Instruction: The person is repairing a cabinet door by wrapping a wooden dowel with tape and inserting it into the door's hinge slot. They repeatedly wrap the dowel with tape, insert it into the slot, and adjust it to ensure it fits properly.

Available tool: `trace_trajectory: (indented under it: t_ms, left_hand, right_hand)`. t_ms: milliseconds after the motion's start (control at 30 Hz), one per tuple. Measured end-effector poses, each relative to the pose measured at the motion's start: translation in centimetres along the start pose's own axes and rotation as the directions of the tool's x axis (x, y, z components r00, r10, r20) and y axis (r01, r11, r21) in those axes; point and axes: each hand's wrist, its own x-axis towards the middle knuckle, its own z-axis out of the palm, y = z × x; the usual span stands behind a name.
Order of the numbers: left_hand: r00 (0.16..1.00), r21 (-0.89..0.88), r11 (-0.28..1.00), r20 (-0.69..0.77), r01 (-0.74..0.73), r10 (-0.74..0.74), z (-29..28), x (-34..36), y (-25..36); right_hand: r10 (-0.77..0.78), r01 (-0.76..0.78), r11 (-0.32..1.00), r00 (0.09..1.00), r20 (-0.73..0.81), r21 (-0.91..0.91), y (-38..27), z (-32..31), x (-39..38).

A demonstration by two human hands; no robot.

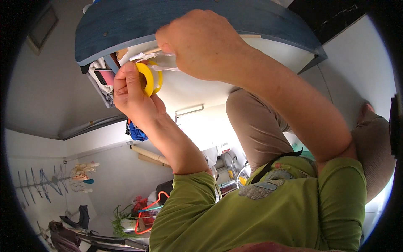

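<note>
Head view: saw a dark blue tabletop (126, 25) bowed across the upper part; below, noted the right hand (201, 46) curled into a fist over the near edge, clasping one end of a thin stick, and lower to the left the left hand (136, 94), pinching a yellow ring-shaped roll (150, 80) between thumb and fingers. Found that roll just below the tabletop's edge, hole facing sideways; above and beside it, saw crumpled white film (163, 67) reaching toward the fist, gripped or merely touching, could not tell; lastly, glimpsed the thin stick (155, 50), tan and tilted, between both hands.
</note>
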Motion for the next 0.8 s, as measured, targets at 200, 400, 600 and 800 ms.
trace_trajectory:
  t_ms: [200, 400, 600, 800]
  left_hand:
    - [0.991, 0.185, 0.977, -0.053, -0.108, 0.119, 1.8, -1.2, 0.9]
    - [0.972, 0.342, 0.922, -0.076, -0.182, 0.221, 0.6, -2.1, 0.4]
    - [0.829, 0.567, 0.648, 0.122, -0.509, 0.545, -1.6, -3.5, -1.3]
    - [0.964, 0.266, 0.933, -0.049, -0.240, 0.262, -2.6, -6.7, -2.0]
  right_hand:
    - [0.058, -0.060, 0.993, 0.998, 0.022, 0.100, 0.2, -0.1, 0.1]
    - [-0.021, 0.037, 0.996, 0.984, 0.179, -0.085, -0.6, -1.3, -0.1]
    - [-0.109, 0.132, 0.974, 0.986, 0.129, -0.186, -2.2, -1.9, -2.0]
    - [-0.041, 0.076, 0.973, 0.986, 0.161, -0.219, -5.0, -1.5, -4.7]
